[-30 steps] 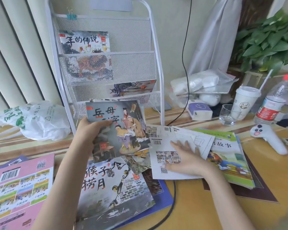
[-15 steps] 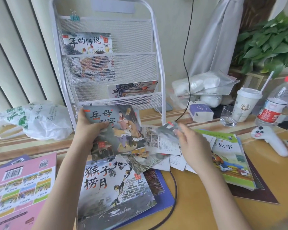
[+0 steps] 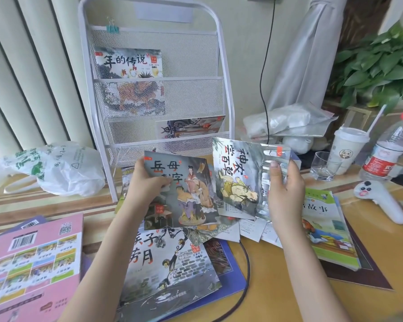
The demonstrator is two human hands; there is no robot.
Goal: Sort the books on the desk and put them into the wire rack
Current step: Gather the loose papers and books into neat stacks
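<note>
I had my left hand (image 3: 147,184) clamped on one thin picture book (image 3: 184,194) and my right hand (image 3: 285,196) pinched on a second picture book (image 3: 240,180), both lifted off the counter (image 3: 277,275) just ahead of the wire rack (image 3: 163,96). Each cover faced me, title edge up and away from my hands, long side roughly upright, slightly tilted. I judged it best to square the two together, then slide them spine-down into an open tier.
</note>
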